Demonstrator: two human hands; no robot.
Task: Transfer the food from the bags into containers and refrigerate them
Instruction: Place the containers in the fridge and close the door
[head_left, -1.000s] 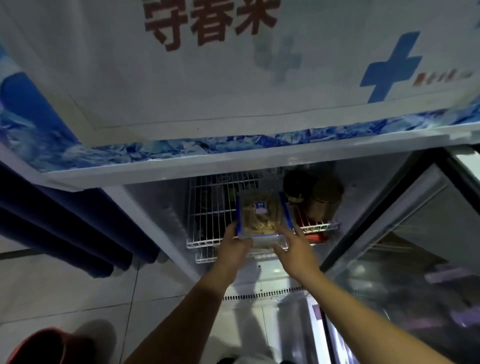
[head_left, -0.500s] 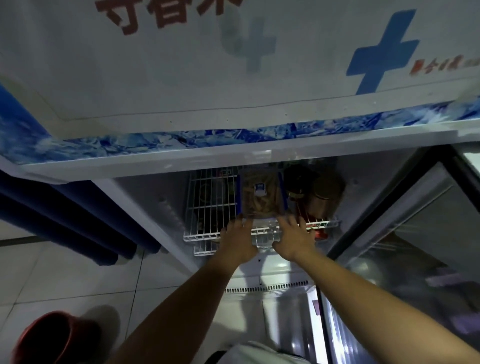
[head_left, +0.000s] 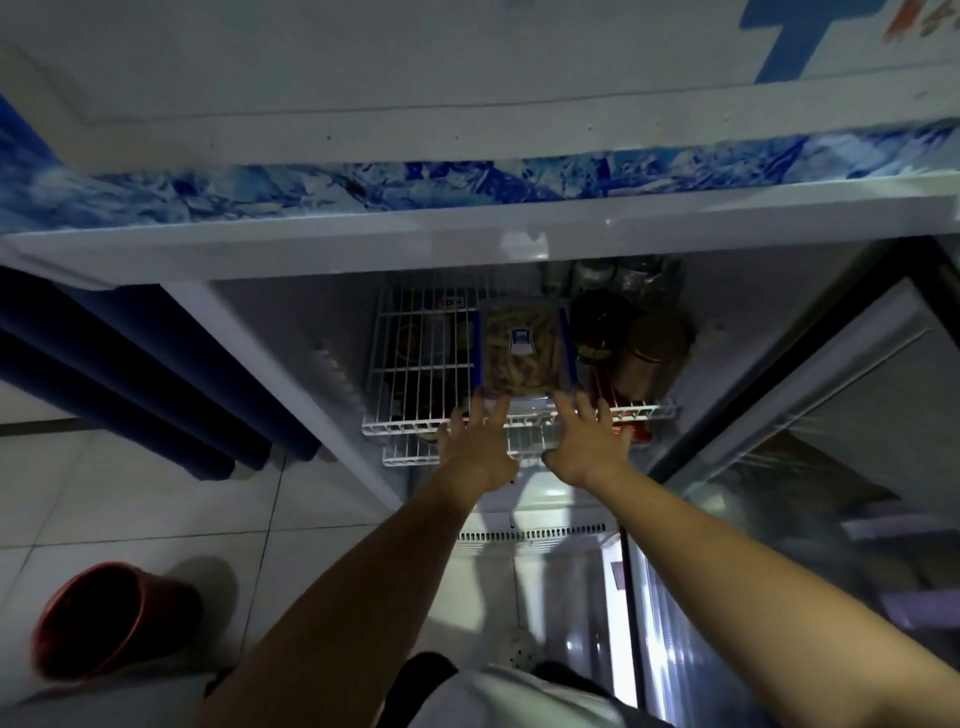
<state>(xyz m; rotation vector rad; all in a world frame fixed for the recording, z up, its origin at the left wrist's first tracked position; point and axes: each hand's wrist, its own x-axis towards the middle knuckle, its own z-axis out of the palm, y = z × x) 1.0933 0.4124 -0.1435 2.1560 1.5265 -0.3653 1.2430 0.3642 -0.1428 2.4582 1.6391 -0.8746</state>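
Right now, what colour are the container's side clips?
Blue, on the container on the wire shelf; head view.

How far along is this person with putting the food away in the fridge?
Nearly there, it seems. Done: the clear container of food sits on the wire shelf beside dark jars. In hand: the left hand and right hand, fingers spread, are at its front edge. Left: closing the glass door; any other bags are out of view.

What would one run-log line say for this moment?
stage: refrigerating | container: on wire shelf, left of jars | left hand: open | right hand: open | fridge door: open
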